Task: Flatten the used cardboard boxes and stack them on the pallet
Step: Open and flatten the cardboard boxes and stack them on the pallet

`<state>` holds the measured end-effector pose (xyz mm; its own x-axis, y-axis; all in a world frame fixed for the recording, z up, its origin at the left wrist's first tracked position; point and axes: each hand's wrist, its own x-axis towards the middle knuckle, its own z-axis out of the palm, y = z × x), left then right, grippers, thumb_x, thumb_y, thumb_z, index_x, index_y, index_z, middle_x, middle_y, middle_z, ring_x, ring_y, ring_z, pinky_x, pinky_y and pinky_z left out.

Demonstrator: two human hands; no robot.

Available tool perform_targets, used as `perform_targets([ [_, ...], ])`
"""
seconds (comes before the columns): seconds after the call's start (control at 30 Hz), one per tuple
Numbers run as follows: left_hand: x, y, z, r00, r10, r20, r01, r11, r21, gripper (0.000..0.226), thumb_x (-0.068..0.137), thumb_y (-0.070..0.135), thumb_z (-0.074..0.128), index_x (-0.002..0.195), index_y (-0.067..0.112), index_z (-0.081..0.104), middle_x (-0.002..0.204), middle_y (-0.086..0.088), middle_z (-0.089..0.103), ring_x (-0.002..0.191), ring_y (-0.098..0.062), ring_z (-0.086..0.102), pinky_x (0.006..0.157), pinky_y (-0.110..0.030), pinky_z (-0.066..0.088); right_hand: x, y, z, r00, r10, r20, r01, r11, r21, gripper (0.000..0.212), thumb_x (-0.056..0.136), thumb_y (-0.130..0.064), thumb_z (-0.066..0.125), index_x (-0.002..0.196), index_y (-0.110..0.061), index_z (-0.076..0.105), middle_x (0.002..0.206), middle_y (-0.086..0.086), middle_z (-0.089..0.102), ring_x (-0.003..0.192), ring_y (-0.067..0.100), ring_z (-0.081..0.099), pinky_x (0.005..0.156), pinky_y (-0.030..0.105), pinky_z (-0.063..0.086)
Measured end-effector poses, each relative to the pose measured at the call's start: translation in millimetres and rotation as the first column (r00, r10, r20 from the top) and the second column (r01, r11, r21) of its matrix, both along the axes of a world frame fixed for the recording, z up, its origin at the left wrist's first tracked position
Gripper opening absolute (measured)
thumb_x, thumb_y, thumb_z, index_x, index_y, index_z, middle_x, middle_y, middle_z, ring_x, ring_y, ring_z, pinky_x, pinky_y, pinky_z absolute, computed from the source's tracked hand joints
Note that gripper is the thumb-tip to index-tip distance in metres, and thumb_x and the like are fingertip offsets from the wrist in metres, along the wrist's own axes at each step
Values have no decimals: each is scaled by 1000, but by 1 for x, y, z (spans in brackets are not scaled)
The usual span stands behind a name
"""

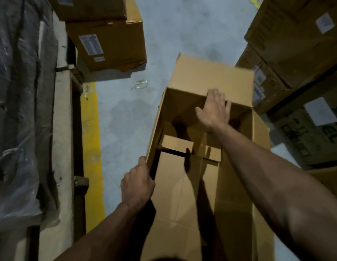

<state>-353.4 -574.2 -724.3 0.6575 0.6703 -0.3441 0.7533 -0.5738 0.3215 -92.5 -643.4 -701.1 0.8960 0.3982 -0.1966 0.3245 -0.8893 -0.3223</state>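
Left to right: along the floor's left edge, plastic-wrapped goods [17, 110] are sitting on what looks like a pallet [63, 147]; can't tell if it's the stacking one, and no flat cardboard is showing on it. Just beyond, two taped boxes [107, 40] are standing stacked by the yellow floor line [92, 147], w/ a scrap of clear plastic [140, 84] lying on the grey floor [126, 119] nearby.

Your left hand [137, 182] is gripping the near-left wall edge of the open box [201, 185], fingers curled round the cardboard. That box is standing on the floor right in front of you, mid-aisle, top flaps up. It's still a full tube shape, so you're only starting on this one: not flattened, not stacked.

Inside: no goods, as far as visible. The bottom flaps [178, 145] are lying loose and partly lifted, w/ a dark gap between them, so the base seam seems already undone. That's my read, not certain.

Your right hand [214, 108] is reaching across the opening, fingers straight and spread, pressing flat against the far wall just under the raised far flap [211, 76]; holding nothing.

Along the floor's right edge, more boxes [295, 53] are stacking up, labelled, closed. Left to do: collapse this box, carry it to the pallet, then the rest.
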Motion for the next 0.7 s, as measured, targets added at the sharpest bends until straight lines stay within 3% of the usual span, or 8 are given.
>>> perform_targets([
  [0.07,1,-1,1,1000,5,1,-5,1000,0,32,98,10,49,128,15,40,104,-8,67,93,-30,65,69,-33,41,6,-4,-11,980,144,139,-119,977,-178,72,95,-27,61,155,-11,24,161,14,28,151,30,18,124,51,4],
  [0.13,1,-1,0,1000,9,9,-9,1000,-2,34,98,10,50,131,16,40,104,-7,68,92,-28,65,69,-32,41,12,-4,-12,952,215,216,-163,958,-236,58,92,-25,65,142,-12,39,142,13,48,135,31,41,119,50,22],
  [0.2,0,-2,0,1000,10,14,-9,1000,-5,35,97,9,50,130,16,40,104,-7,68,93,-28,66,69,-32,42,18,-2,-6,956,228,185,-178,951,-255,45,93,-25,66,132,-13,46,127,12,56,120,31,51,108,48,34],
  [0.3,0,-1,-1,1000,15,19,-15,1000,-10,33,97,9,51,128,16,41,103,-7,68,92,-29,66,71,-34,44,27,4,1,967,215,140,-169,945,-279,38,94,-24,66,127,-14,49,115,11,60,106,31,57,99,47,38],
  [0.37,0,0,-2,999,20,27,-20,1000,-18,33,97,11,53,127,16,41,100,-7,68,90,-29,65,71,-36,47,29,2,0,971,220,95,-190,948,-254,38,94,-23,65,128,-15,48,114,10,60,104,29,56,100,48,38],
  [0.47,-1,2,-2,999,17,36,-16,999,-29,32,96,12,55,124,15,42,96,-7,67,87,-30,65,72,-39,52,17,-16,-3,968,234,90,-212,955,-207,61,92,-24,63,146,-18,36,145,12,45,136,31,39,117,52,22],
  [0.53,-1,4,-2,999,17,34,-16,999,-33,33,95,13,56,124,15,42,95,-7,67,85,-30,64,71,-39,50,-9,-40,-1,981,148,128,-130,982,-138,69,94,-27,60,154,-18,28,158,11,32,149,29,23,123,50,12],
  [0.7,0,2,6,1000,13,1,-12,999,-41,34,94,10,57,125,12,42,89,-5,57,80,-25,56,67,-36,41,-107,-119,4,990,-112,87,122,986,-115,70,96,-29,60,156,-17,25,161,13,24,150,30,21,123,49,17],
])
